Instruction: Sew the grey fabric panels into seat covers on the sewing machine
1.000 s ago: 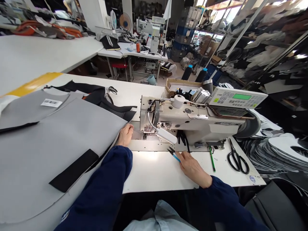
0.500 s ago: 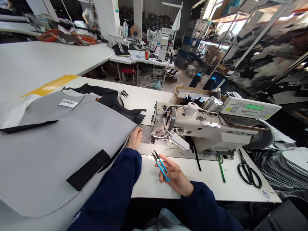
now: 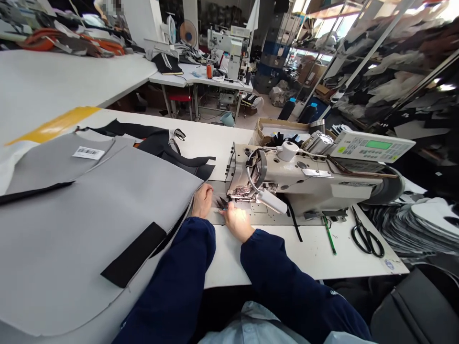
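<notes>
My left hand [image 3: 202, 200] is closed at the right edge of the grey fabric piece [image 3: 118, 210], its fingertips pinched by the corner; any thread between them is too fine to see. Just right of it, my right hand [image 3: 236, 220] is closed around the thread snips [image 3: 221, 204]. Their dark blades point left toward the left hand, and the handle is mostly hidden in my grip. Both hands are in front of the needle area of the sewing machine [image 3: 287, 177]. A black strip [image 3: 134, 254] lies on the grey fabric.
Black scissors [image 3: 366, 234] and a green pencil [image 3: 329, 235] lie right on the white table [image 3: 222, 258]. Behind the machine stands a cardboard box [image 3: 263, 128]. Stacked cut pieces [image 3: 423, 229] are at far right. Black fabric parts [image 3: 161, 148] lie behind the grey piece.
My right hand has moved up and left with the snips, from the table's front to beside my left hand. The left hand stays at the fabric edge; the view has shifted slightly.
</notes>
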Tool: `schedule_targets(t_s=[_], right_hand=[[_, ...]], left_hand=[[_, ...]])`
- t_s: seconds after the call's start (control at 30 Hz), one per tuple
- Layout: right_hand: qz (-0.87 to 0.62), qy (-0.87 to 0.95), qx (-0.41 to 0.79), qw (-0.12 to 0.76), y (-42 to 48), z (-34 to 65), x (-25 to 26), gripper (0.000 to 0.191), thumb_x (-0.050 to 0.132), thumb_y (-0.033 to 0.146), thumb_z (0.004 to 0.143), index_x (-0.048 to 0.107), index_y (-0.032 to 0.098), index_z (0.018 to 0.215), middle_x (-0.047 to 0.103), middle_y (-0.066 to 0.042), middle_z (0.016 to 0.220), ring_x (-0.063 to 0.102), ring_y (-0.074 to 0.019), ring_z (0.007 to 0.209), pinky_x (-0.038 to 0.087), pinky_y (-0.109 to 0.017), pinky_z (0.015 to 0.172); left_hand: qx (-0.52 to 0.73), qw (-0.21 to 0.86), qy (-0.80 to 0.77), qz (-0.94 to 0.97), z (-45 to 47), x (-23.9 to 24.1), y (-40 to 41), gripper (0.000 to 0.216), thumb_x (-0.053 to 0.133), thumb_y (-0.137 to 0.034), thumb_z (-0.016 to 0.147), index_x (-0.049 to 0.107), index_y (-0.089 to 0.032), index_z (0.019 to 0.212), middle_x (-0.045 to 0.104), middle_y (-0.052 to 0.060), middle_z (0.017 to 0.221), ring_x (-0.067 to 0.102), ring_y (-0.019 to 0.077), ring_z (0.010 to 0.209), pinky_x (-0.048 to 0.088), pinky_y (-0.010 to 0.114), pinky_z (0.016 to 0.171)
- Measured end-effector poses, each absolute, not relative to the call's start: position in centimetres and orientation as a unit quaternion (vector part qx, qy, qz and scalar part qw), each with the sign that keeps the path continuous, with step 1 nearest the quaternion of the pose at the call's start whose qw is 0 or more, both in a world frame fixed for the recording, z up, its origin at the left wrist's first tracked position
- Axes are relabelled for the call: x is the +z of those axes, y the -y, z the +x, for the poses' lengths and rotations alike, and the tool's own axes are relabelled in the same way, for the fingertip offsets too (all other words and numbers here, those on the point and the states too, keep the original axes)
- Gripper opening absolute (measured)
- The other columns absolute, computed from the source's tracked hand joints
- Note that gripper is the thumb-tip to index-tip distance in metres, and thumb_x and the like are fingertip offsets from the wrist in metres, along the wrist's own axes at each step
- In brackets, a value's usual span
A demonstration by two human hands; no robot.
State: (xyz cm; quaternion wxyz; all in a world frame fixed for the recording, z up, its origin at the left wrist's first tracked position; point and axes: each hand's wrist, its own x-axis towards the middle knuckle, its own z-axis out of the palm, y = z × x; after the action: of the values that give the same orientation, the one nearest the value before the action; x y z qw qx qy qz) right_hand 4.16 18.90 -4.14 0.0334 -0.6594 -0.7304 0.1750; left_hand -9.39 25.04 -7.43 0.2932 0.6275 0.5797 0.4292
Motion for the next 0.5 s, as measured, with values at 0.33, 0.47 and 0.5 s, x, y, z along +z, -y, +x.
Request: schedule_targets(t_s=[0.33,0.47,0.5], right_hand=[[-0.668,0.735,0.119,0.005,-20.1,2.9,-3.5,0.020,0.043,0.013,0.085,0.053,0.008,0.101,0.065,-0.017,0.082,0.065,-0.0271,0.079,0.050,-0.035,0.068],[-0.635,0.766,0.100,0.012,-14.9,7.3,-5.3,0.029,0.036,0.020,0.088,0.057,0.011,0.105,0.064,-0.016,0.086,0.064,-0.0264,0.071,0.051,-0.035,0.059],[-0.621,0.778,0.065,0.069,-13.9,9.0,-6.2,0.032,0.033,0.023,0.088,0.058,0.016,0.107,0.063,-0.015,0.091,0.064,-0.0247,0.069,0.051,-0.033,0.056]], left_hand=[[0.426,0.297,-0.581,0.627,-9.4,-7.4,-25.4,0.012,0.031,-0.022,0.079,0.043,-0.019,0.078,0.053,0.002,0.074,0.052,0.0165,0.077,0.042,0.031,0.077],[0.414,0.305,-0.581,0.630,-10.0,-7.8,-24.0,0.014,0.033,-0.019,0.080,0.047,-0.019,0.081,0.057,0.002,0.076,0.053,0.0157,0.075,0.044,0.031,0.075],[0.414,0.307,-0.580,0.630,-10.2,-8.1,-23.5,0.015,0.033,-0.018,0.080,0.048,-0.019,0.081,0.058,0.003,0.078,0.054,0.0153,0.075,0.045,0.030,0.075]])
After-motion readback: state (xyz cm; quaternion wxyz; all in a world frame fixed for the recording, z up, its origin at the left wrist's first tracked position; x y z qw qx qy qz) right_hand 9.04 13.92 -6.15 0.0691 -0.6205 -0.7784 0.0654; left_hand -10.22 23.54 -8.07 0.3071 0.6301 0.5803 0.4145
